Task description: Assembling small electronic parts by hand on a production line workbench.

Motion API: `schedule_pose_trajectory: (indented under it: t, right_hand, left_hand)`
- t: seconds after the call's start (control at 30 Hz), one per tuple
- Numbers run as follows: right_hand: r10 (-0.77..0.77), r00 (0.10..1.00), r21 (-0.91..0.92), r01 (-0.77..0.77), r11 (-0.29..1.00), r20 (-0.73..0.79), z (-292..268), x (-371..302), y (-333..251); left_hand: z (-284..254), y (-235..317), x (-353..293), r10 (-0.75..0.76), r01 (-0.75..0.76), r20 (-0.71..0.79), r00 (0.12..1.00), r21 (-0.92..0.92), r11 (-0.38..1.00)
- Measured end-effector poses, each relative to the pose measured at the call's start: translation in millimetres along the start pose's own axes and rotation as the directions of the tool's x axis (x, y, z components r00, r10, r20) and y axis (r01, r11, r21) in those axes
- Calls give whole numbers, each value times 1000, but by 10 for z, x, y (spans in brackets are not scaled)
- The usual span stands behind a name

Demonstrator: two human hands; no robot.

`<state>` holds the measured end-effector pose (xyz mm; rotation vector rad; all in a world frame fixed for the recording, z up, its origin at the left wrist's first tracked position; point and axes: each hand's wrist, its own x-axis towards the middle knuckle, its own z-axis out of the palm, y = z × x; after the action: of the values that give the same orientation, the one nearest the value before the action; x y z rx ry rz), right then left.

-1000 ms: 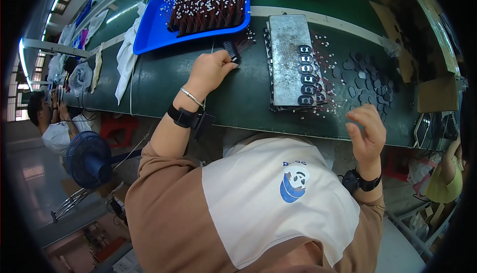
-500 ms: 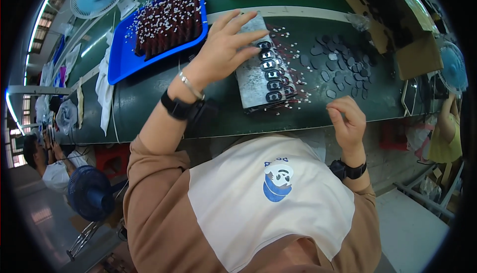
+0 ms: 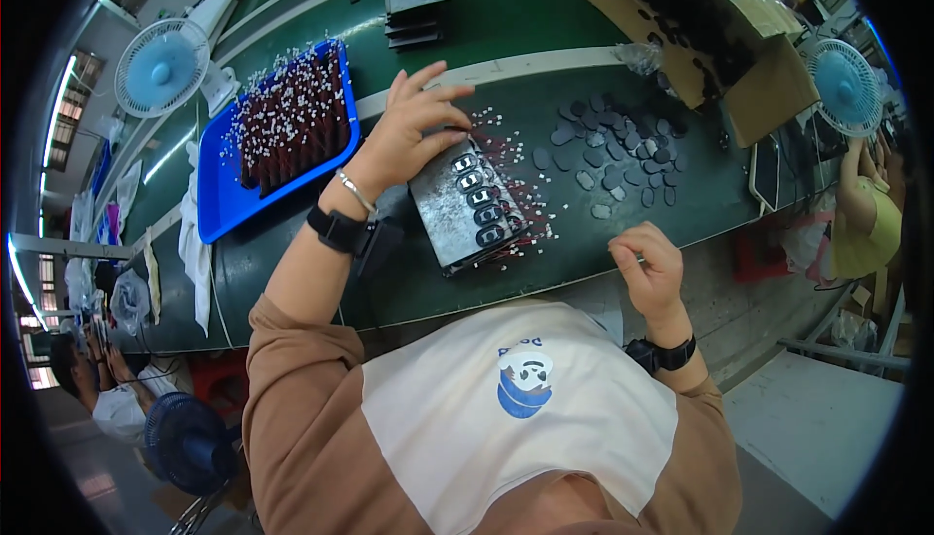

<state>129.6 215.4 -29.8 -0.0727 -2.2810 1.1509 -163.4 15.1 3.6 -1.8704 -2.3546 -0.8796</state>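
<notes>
Grey metal plate under L hand

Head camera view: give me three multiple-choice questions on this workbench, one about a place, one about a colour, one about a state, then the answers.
1. Where does the blue tray lie from the grey metal plate?
A. To its left
B. To its right
C. On top of it

2. What colour is the bench top?
A. Red
B. Green
C. White

3. What is the left hand doing?
A. Hanging off the bench
B. Gripping a fan
C. Resting on the plate's far end, fingers spread

Answers: 1 A, the tray sits at the plate's left. 2 B, the bare surface is dark green. 3 C, the fingers fan out over the plate's top edge.
</notes>
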Motion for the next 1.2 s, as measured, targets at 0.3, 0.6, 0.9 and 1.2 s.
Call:
schedule_pose_trajectory:
  t: [0.3, 0.6, 0.9, 1.2]
  right_hand:
    - [-236, 972, 76, 234, 969, 16, 91, 373, -216]
    - [-204, 978, 141, 207, 968, -33, 284, 472, -299]
    - [-139, 970, 22, 138, 990, 198, 318, 452, -461]
    - [-258, 945, -59, 275, 960, 203, 295, 467, -471]
  left_hand:
    - [-43, 996, -194, -205, 161, -6, 979, -593, 788]
    - [189, 870, -217, -554, 403, 183, 812, -862, 307]
    - [258, 1227, -354, -382, 496, 436, 815, -865, 70]
    - [297, 1211, -401, -340, 537, 488, 804, -841, 64]
